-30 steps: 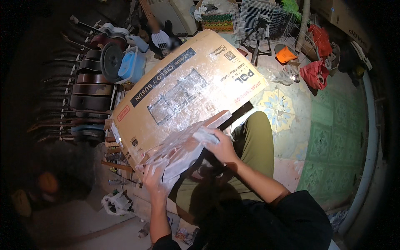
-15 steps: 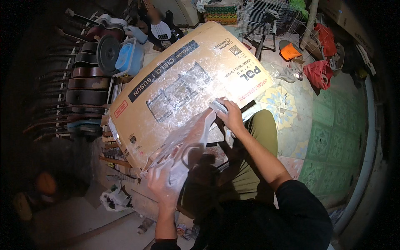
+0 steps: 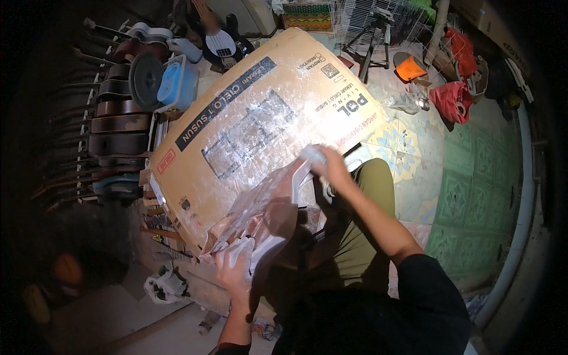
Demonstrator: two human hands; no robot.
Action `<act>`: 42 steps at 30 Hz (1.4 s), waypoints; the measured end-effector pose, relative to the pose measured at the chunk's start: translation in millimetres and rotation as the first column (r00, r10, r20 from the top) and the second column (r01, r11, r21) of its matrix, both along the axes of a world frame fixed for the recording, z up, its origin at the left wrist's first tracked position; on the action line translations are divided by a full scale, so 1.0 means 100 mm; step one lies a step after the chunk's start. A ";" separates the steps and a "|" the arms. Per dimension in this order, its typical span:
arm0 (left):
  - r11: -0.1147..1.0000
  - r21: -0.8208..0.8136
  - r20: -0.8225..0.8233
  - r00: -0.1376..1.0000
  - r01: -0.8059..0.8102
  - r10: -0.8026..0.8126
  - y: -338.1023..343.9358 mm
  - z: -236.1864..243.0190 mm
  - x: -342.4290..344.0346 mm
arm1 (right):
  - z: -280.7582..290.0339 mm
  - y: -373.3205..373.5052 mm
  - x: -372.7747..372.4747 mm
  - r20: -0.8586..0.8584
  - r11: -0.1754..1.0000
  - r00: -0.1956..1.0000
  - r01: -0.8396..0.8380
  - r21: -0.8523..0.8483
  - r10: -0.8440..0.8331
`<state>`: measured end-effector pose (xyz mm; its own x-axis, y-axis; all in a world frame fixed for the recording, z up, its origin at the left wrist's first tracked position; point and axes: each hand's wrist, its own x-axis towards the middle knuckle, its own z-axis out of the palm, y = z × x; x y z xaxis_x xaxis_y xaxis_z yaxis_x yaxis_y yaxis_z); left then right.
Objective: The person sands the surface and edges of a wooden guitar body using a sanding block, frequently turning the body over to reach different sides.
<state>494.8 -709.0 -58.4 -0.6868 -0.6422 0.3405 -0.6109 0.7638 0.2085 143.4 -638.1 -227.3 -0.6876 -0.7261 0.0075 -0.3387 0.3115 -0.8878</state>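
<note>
A dusty reddish-brown workpiece [image 3: 264, 205], whitened with powder and possibly wooden, leans over the near edge of a large cardboard sheet [image 3: 228, 115] smeared with white dust. My left hand [image 3: 234, 272] is closed on the lower-left end of this piece. At the piece's upper-right end, my right hand [image 3: 331, 167] grips a small pale block, slightly blurred, against its edge. My bent leg in olive trousers [image 3: 373, 195] lies to the right, beneath my right forearm.
Guitars line a rack [image 3: 118, 142] at left, beside a blue plastic container [image 3: 177, 83] and dark round lid [image 3: 144, 80]. Behind the cardboard are a black guitar [image 3: 222, 47], wire cage [image 3: 349, 26] and tripod [image 3: 376, 44]. An orange object [image 3: 408, 69] and red bag [image 3: 449, 100] sit back right.
My right hand has moved up and right with the block, then slightly down. My left hand has shifted slightly right and down, and the workpiece's angle has changed a little.
</note>
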 end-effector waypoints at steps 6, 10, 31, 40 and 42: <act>0.887 0.431 -0.162 0.952 -0.167 0.258 0.27 0.14 -0.18 | 0.18 -0.06 0.24 -0.065 0.975 0.974 -0.219 -0.031 0.216; 0.964 0.262 -0.116 0.993 0.051 -0.021 0.34 0.15 -0.23 | -0.16 -0.03 -0.41 -0.029 0.997 1.000 0.010 0.079 -0.008; 0.978 0.206 -0.094 0.996 0.023 -0.004 0.32 0.17 -0.22 | 0.58 0.09 0.40 0.236 0.920 0.895 -0.338 -0.198 0.380; 0.997 0.073 -0.109 0.994 0.030 -0.022 0.27 0.15 -0.25 | 0.73 0.18 0.41 0.294 0.884 0.836 -0.411 -0.223 0.463; 0.994 0.069 -0.125 0.990 0.080 -0.071 0.31 0.25 -0.43 | 0.65 0.22 0.28 0.378 0.923 0.843 -0.361 -0.131 0.383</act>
